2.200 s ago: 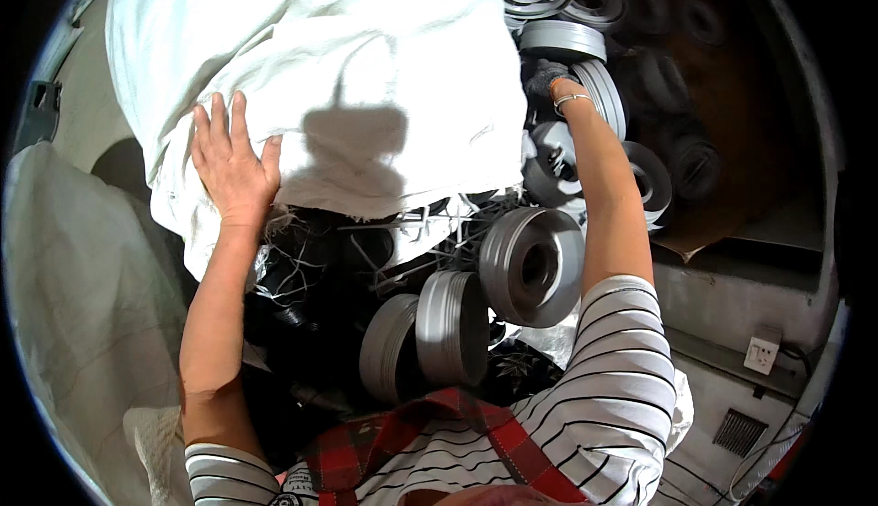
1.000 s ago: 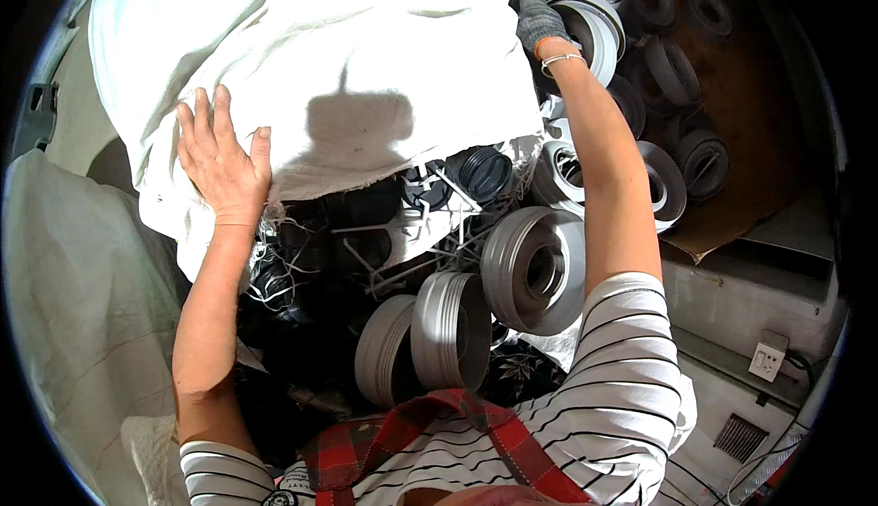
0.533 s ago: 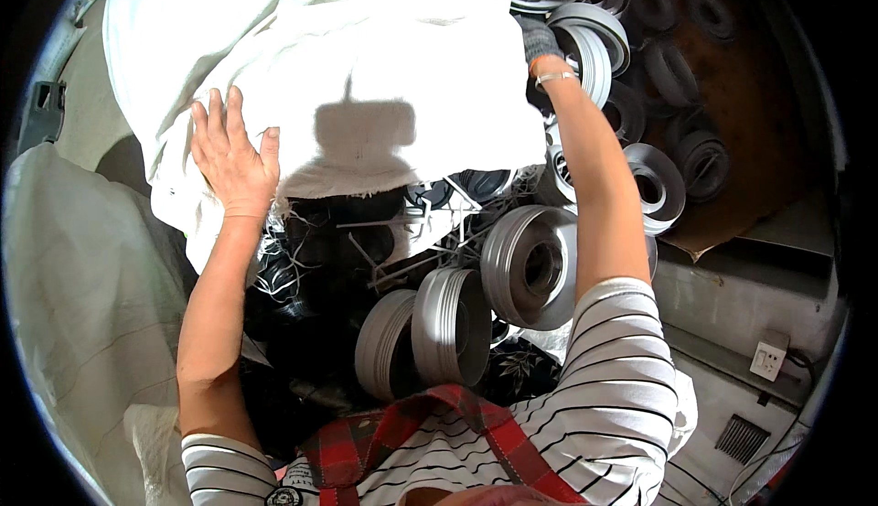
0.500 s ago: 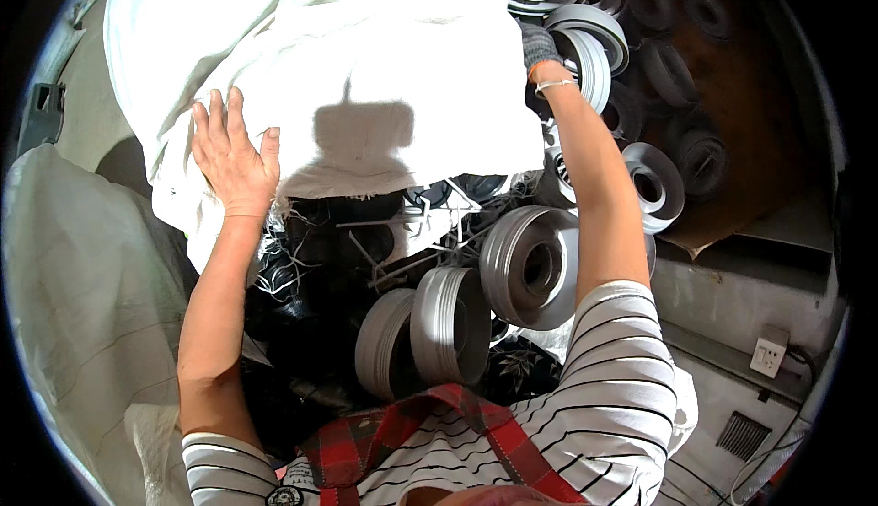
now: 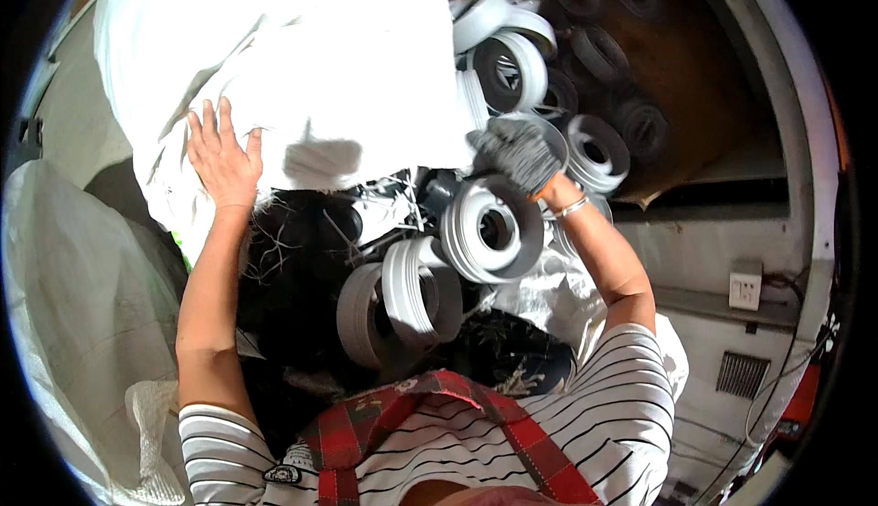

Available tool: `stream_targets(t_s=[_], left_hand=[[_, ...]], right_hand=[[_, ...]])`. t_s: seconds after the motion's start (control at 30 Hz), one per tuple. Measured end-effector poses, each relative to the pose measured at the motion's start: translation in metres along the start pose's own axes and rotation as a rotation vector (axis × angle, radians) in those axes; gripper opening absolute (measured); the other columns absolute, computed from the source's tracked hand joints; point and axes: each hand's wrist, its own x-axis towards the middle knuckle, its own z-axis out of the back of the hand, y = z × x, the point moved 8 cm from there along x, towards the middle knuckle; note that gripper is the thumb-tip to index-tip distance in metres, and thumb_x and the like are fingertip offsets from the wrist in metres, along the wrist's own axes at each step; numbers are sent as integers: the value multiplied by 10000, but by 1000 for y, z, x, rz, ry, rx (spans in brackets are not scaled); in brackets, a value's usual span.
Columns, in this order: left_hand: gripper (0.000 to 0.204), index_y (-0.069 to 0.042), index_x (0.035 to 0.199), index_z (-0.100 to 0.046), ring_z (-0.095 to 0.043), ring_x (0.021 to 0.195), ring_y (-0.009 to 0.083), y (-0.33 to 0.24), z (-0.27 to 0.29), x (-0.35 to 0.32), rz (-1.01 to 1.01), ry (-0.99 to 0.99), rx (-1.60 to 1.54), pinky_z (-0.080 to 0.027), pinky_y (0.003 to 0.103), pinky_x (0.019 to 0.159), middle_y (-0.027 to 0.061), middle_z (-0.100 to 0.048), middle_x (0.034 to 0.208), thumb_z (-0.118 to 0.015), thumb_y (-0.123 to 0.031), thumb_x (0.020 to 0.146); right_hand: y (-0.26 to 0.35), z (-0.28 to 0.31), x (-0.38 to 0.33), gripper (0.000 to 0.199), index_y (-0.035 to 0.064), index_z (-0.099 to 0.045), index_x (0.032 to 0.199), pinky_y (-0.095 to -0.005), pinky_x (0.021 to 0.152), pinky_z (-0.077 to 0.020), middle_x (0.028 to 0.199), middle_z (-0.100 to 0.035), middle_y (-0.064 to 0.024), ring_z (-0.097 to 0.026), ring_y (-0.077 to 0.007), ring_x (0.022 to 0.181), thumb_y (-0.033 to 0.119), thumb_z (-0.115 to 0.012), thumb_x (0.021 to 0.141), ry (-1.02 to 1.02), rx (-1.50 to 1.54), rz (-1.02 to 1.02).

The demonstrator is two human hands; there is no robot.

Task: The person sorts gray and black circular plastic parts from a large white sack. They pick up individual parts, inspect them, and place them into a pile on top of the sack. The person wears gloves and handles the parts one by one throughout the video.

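Left hand [image 5: 222, 154] flat and wide on white sack [image 5: 293, 67], gloved right hand [image 5: 519, 151] curled onto grey spool [image 5: 487, 229] below sack mouth; risk of loose spools tumbling out.

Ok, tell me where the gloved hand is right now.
In the head view the gloved right hand is right of centre, at the right edge of the big white sack, just above a grey ring on the pile.
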Motion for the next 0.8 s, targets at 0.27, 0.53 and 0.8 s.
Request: stream_targets(t_s=[0.27,0.53,0.8], left_hand=[[568,-168,1369,-422,-264,1338,344,5,-1,-6,-4,14,41,-194,459,1068,123,-348,1435,-501,-430,872],[584,-106,1263,-540,-251,1329,398,13,-10,-1,28,242,-200,-225,465,1072,164,-325,1437,-557,-476,812],[401,4,1061,-614,-600,886,172,-131,147,-33,643,868,-1962,-473,316,788,68,-634,989,-669,-320,831]], right_hand=[[70,50,-32,247,5,-568,846,-415,620,-461,720,-555,-179,-561,-371,684,251,-591,850,96,464,-214],[110,112,-55,175,94,-646,981,-350,615,-487,860,-596,-114,-592,-265,729,126,-597,817,-244,-151,-28],[186,98,-21,340,76,-582,1082,-373,678,-497,946,-634,-104,-626,-280,790,148,-608,751,-89,-42,-29]])
